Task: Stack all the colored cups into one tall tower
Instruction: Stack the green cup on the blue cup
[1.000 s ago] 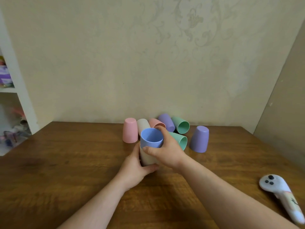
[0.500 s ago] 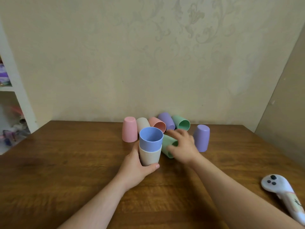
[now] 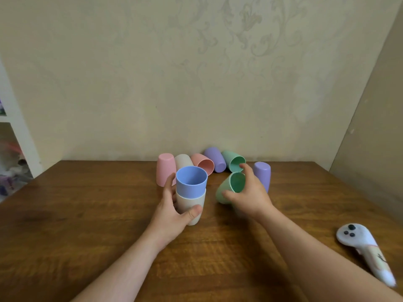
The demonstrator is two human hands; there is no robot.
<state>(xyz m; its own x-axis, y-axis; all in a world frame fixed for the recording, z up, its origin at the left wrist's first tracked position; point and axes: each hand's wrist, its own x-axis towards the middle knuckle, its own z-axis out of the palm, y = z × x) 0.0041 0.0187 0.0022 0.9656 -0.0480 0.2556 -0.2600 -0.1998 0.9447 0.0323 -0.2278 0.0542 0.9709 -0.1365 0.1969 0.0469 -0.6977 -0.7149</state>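
Tilting in the right hand [image 3: 248,192], the gripped green plastic cup [image 3: 229,188] could clip the blue-on-beige plastic stack [image 3: 191,192] clasped by the left hand [image 3: 172,212], mid-table.

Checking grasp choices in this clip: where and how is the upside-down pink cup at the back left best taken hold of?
Probably by its side wall, from above or the front. The pink cup stands mouth down, closed bottom up, so there is no rim to hook. A beige cup lies close on its right, so fingers fit best front and back. The left hand is nearest but holds the stack.
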